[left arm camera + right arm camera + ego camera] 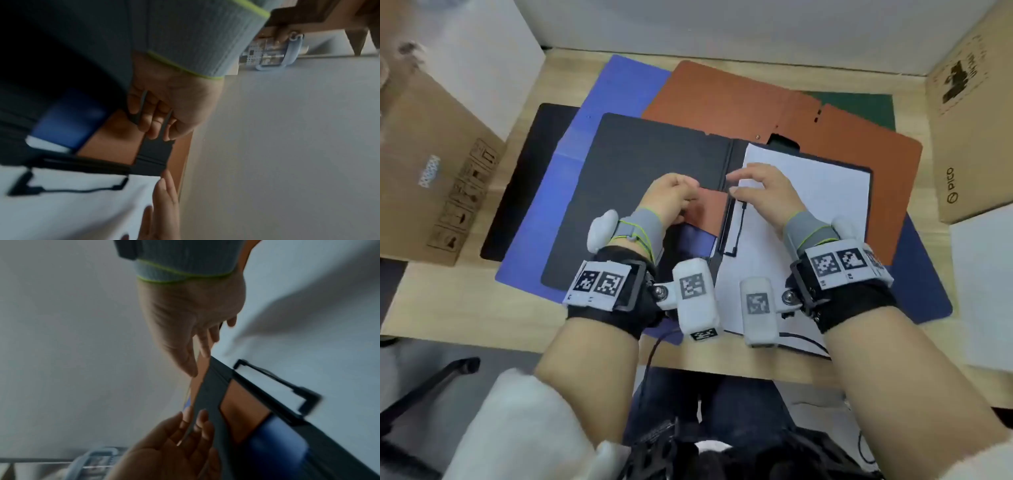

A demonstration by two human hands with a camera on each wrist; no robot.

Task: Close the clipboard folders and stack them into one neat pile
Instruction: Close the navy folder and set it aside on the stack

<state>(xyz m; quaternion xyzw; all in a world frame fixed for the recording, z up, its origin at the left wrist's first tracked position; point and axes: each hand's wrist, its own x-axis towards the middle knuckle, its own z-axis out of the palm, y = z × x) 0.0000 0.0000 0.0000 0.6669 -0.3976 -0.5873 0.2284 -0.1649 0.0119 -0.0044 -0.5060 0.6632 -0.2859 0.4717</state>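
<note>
A black clipboard folder [647, 171] lies open on top of a spread of other open folders: blue [619, 89], orange [722, 102], green [859, 106] and dark navy [921, 284]. Its right half carries white paper [808, 205] under a black clip [277, 381]. My left hand [674, 195] curls its fingers [158, 116] round the edge of the black left cover [156, 154] close to the spine, and orange and blue show beneath it. My right hand [753, 192] is relaxed, with its fingers [164, 203] resting on the paper beside the spine.
Cardboard boxes stand at the left [431, 171] and right [969, 120] of the wooden table [465, 308]. A white box [482, 51] sits at the back left and a white sheet [983, 291] at the right edge. Another black board [541, 154] lies under the blue folder.
</note>
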